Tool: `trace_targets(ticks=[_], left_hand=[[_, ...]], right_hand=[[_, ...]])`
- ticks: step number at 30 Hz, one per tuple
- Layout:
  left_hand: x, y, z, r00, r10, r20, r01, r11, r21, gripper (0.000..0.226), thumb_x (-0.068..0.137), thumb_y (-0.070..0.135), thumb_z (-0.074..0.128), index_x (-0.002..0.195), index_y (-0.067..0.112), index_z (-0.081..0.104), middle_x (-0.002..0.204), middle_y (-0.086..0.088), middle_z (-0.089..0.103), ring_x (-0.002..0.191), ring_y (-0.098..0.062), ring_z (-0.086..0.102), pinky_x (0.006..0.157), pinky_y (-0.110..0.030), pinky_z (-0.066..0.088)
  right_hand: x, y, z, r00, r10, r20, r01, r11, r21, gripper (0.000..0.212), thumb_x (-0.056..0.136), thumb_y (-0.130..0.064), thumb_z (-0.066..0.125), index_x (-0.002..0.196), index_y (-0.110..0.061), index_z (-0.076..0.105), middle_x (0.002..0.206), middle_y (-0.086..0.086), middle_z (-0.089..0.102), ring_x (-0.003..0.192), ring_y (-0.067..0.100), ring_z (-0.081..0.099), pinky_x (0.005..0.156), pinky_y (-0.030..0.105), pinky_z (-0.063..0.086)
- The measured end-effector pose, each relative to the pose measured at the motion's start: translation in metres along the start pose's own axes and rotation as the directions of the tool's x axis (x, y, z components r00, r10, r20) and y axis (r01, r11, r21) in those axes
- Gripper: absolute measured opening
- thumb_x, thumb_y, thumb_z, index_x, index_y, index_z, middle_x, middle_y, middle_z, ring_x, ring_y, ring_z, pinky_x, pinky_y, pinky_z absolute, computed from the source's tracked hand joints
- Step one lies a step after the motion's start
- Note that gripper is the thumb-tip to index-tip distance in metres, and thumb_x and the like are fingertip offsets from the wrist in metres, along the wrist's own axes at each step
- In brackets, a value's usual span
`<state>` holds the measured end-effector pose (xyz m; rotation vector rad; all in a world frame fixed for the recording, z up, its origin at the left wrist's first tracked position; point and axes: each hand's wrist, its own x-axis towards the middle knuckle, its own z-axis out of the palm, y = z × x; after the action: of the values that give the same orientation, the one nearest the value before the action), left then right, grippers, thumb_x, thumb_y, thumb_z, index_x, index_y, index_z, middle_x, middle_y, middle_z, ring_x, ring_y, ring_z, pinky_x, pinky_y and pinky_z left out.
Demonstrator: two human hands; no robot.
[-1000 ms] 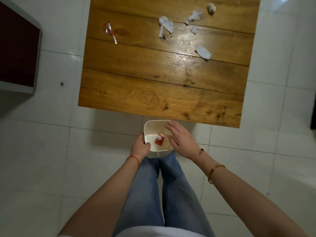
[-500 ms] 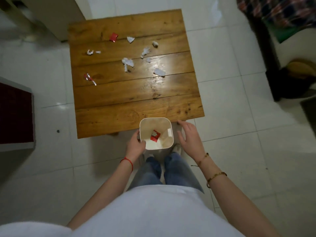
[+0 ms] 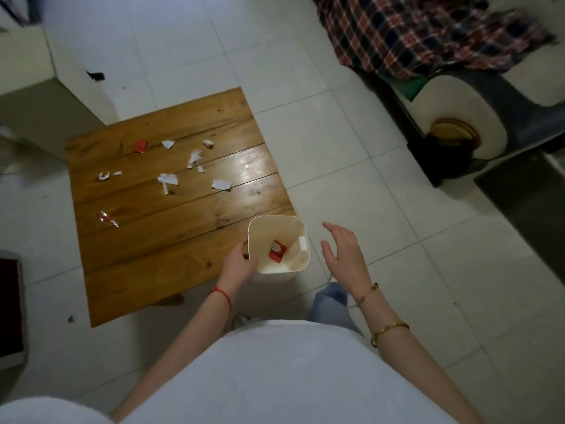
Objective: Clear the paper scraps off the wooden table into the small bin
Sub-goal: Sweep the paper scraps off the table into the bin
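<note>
The left hand (image 3: 240,262) is gripping the small cream bin (image 3: 301,264), a red scrap (image 3: 277,251) lying inside; the right hand (image 3: 344,255) is hovering spread.

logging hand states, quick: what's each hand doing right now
Left hand: closed on the rim of the bin, holding it.
Right hand: open, fingers spread, empty, just clear of the bin.

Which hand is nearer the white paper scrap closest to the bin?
The left hand. It grips the bin's near-left rim, on the scrap's side. The right hand hangs open past the bin's far side, off the table.
</note>
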<state>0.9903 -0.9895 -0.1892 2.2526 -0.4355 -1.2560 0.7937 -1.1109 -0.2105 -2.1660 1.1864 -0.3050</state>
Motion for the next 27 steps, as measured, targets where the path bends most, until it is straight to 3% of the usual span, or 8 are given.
trace_targets(ticks=[3, 6, 8, 13, 17, 23, 27], left_hand=[[0.002, 0.040, 0.034, 1.000, 0.000, -0.010, 0.000, 1.000, -0.025, 0.058, 0.091, 0.014, 0.051, 0.146, 0.018, 0.032, 0.120, -0.012, 0.060, 0.079, -0.017, 0.060, 0.059, -0.026, 0.050], [0.004, 0.076, 0.070, 1.000, -0.013, -0.027, 0.011, 0.997, -0.080, 0.058, 0.091, 0.014, 0.053, 0.146, 0.017, 0.032, 0.124, -0.013, 0.058, 0.093, -0.024, 0.063, 0.073, -0.034, 0.056], [0.007, 0.096, 0.088, 0.999, -0.026, -0.031, 0.022, 0.994, -0.108, 0.059, 0.091, 0.013, 0.054, 0.145, 0.017, 0.033, 0.128, -0.014, 0.057, 0.101, -0.027, 0.062, 0.079, -0.036, 0.055], [0.021, 0.153, 0.130, 0.996, -0.058, -0.072, 0.041, 0.975, -0.219, 0.058, 0.089, 0.007, 0.053, 0.144, 0.015, 0.035, 0.121, -0.014, 0.060, 0.096, -0.028, 0.063, 0.083, -0.042, 0.056], [0.039, 0.186, 0.143, 0.991, -0.099, -0.088, 0.072, 0.959, -0.275, 0.058, 0.090, 0.008, 0.052, 0.145, 0.017, 0.034, 0.103, -0.008, 0.059, 0.095, -0.029, 0.064, 0.083, -0.043, 0.057], [0.084, 0.228, 0.143, 0.977, -0.142, -0.158, 0.084, 0.941, -0.326, 0.056, 0.091, 0.007, 0.050, 0.144, 0.014, 0.035, 0.111, -0.010, 0.058, 0.090, -0.026, 0.061, 0.070, -0.033, 0.053], [0.123, 0.253, 0.131, 0.961, -0.197, -0.193, 0.107, 0.911, -0.398, 0.056, 0.091, 0.008, 0.050, 0.145, 0.015, 0.034, 0.129, -0.015, 0.056, 0.112, -0.034, 0.058, 0.086, -0.039, 0.052]], right_hand=[[0.020, 0.034, -0.043, 1.000, -0.015, 0.014, 0.015, 1.000, -0.012, 0.041, 0.097, -0.021, 0.049, 0.138, -0.014, 0.046, 0.135, 0.004, 0.052, 0.128, 0.015, 0.040, 0.106, 0.022, 0.029], [0.045, 0.069, -0.088, 0.997, -0.073, 0.031, 0.074, 0.997, -0.035, 0.041, 0.096, -0.018, 0.050, 0.136, -0.011, 0.048, 0.133, 0.007, 0.054, 0.126, 0.018, 0.043, 0.108, 0.027, 0.033], [0.062, 0.085, -0.112, 0.994, -0.107, 0.038, 0.109, 0.993, -0.052, 0.040, 0.096, -0.017, 0.052, 0.135, -0.010, 0.049, 0.132, 0.006, 0.055, 0.125, 0.018, 0.044, 0.107, 0.024, 0.031], [0.115, 0.124, -0.164, 0.984, -0.170, 0.061, 0.174, 0.982, -0.071, 0.039, 0.095, -0.017, 0.052, 0.133, -0.010, 0.050, 0.130, 0.006, 0.057, 0.124, 0.020, 0.045, 0.105, 0.021, 0.029], [0.156, 0.137, -0.178, 0.976, -0.192, 0.098, 0.197, 0.979, -0.045, 0.039, 0.096, -0.019, 0.051, 0.134, -0.011, 0.050, 0.131, 0.006, 0.055, 0.126, 0.019, 0.044, 0.108, 0.028, 0.034], [0.239, 0.138, -0.176, 0.949, -0.247, 0.195, 0.262, 0.963, -0.056, 0.040, 0.096, -0.021, 0.050, 0.135, -0.013, 0.049, 0.134, 0.004, 0.054, 0.127, 0.017, 0.043, 0.107, 0.022, 0.029], [0.310, 0.128, -0.167, 0.921, -0.292, 0.257, 0.313, 0.949, -0.041, 0.040, 0.097, -0.021, 0.049, 0.136, -0.013, 0.048, 0.134, 0.004, 0.053, 0.127, 0.017, 0.042, 0.109, 0.025, 0.031]])
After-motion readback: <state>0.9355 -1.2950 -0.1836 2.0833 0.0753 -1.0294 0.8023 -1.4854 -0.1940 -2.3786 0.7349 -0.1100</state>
